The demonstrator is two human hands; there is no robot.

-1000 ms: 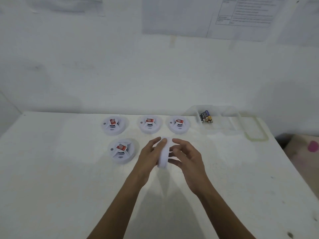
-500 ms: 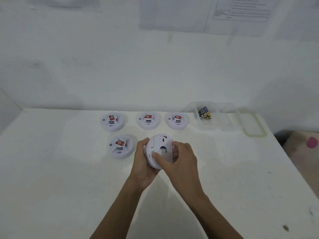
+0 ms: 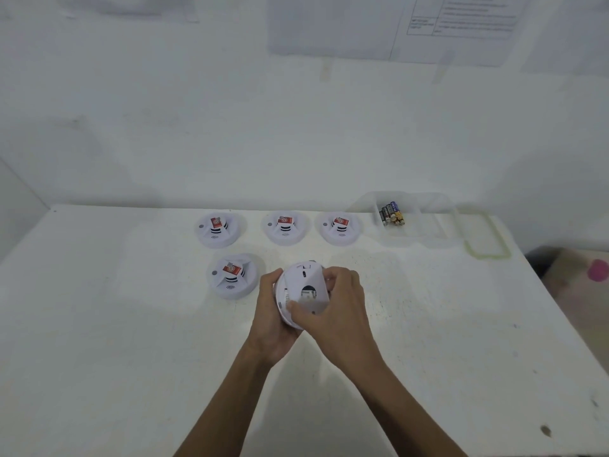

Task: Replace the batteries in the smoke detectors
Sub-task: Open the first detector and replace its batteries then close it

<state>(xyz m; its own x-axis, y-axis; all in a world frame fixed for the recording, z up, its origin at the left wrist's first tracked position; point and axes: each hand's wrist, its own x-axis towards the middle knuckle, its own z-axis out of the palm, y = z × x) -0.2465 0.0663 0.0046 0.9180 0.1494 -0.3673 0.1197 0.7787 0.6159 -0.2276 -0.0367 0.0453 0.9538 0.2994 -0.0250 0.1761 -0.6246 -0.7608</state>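
Observation:
I hold a white round smoke detector point(image 3: 303, 282) above the table, its back turned towards me. My left hand point(image 3: 272, 319) grips its left rim from behind. My right hand point(image 3: 336, 311) curls over its right side, thumb lying on the back plate. Several other white detectors with red labels lie face up: three in a far row point(image 3: 217, 229) point(image 3: 285, 227) point(image 3: 339, 228) and one nearer point(image 3: 232, 277). Several batteries point(image 3: 391, 214) lie in a clear plastic box point(image 3: 425, 222) at the far right.
The white table point(image 3: 131, 341) meets a white wall at its far edge. The box's clear lid point(image 3: 487, 239) lies to the right of the box. Beyond the table's right edge there is a brown surface with a pink object point(image 3: 598, 270).
The detector was edge-on between my fingers; it has been turned so that its back faces me. Both hands have closed round it and drawn slightly nearer.

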